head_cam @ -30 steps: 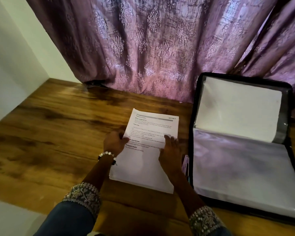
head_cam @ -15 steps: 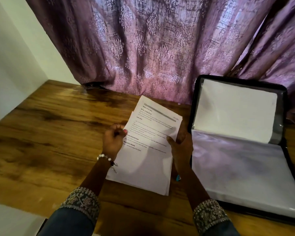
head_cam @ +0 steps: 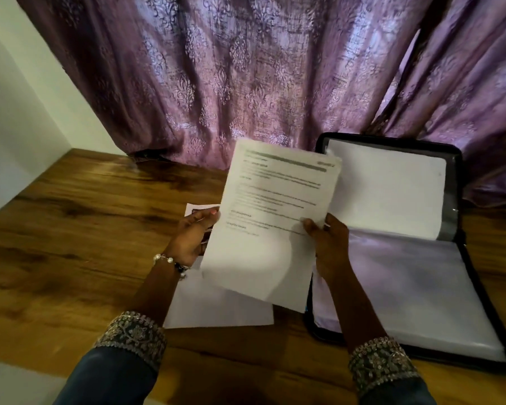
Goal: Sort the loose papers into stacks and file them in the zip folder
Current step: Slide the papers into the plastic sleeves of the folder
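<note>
White printed sheets are held up off the wooden surface, tilted so their top edge leans away toward the purple patterned curtain. The left hand holds their left edge, its grip closed on the paper with the thumb on the printed face, and a pearl bracelet sits on that wrist. The right hand has its grip clamped on the right edge, thumb lying across the text and fingers behind the paper. The print is blurred and cannot be read.

Beneath the raised sheets, more papers lie flat on the surface, with a sheet bearing a dark picture peeking out at their far left corner, beside the left hand. Just to the right lies the zip folder, opened flat, its black zipped border showing around it. A white page rests in its far half, and clear sleeves fill the near half. The held sheets' right corner overlaps the folder's far left corner from this view. Both sleeves end in embroidered cuffs.
</note>
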